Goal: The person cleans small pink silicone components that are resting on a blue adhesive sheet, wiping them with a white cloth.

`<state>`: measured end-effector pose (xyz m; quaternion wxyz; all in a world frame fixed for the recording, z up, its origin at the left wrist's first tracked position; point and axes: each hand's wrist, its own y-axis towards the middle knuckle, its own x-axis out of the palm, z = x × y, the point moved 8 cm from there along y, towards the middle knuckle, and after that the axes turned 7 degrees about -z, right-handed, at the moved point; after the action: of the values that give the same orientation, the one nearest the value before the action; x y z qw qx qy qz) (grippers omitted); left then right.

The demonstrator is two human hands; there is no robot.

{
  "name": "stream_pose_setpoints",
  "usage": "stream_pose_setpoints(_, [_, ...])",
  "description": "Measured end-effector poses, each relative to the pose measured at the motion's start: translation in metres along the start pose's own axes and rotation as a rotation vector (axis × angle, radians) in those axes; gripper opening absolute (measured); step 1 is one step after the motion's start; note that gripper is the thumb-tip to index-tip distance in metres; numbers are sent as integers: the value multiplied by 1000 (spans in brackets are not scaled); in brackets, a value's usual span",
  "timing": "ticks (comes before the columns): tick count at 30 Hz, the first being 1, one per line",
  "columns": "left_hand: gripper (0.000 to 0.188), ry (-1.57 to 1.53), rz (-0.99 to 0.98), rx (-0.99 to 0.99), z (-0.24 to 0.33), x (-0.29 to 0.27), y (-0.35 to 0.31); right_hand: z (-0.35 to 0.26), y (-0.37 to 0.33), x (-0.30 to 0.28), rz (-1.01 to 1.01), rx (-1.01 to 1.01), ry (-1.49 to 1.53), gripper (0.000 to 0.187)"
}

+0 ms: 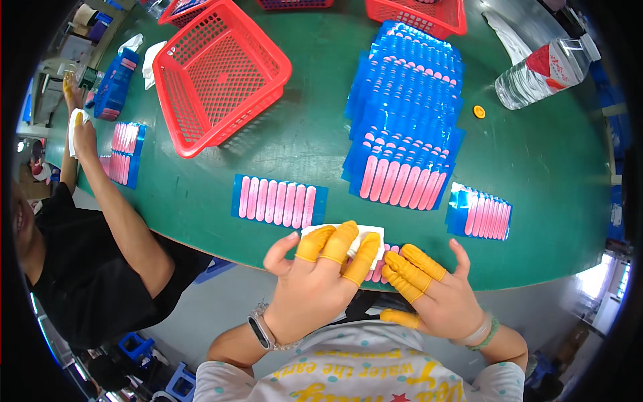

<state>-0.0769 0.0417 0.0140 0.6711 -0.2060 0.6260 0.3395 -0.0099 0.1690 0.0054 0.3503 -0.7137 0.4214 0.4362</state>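
Yellow finger cots cover most fingers of both my hands; the little fingers are bare. My left hand (315, 288) is closed over a folded white cloth (376, 240), its fingertips pressing on it and its thumb hidden. Beneath the cloth and fingers lies a card of pink strips (377, 273), mostly covered. My right hand (439, 295) rests at this card's right side, fingers stretched out, the thumb apart. Ahead to the left is a blue-backed card of pink strips (278, 201). Beyond my right hand sits a small pile of similar cards (487, 216).
A long overlapping stack of blue cards with pink strips (405, 134) covers the middle right. A red plastic basket (284, 74) stands far left, with more baskets behind. At right are a water bottle (536, 77) and a small yellow ring (479, 111). A co-worker (100, 261) works at left.
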Motion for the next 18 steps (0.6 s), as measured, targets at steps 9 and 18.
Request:
stream_pose_setpoints(9, [41,-42,-121,72,13,-5,-41,4,-4,5,-7,12,72,54])
stream_pose_setpoints(18, [34,92,-54,149,13,0,-42,3,-3,6,19,11,86,53])
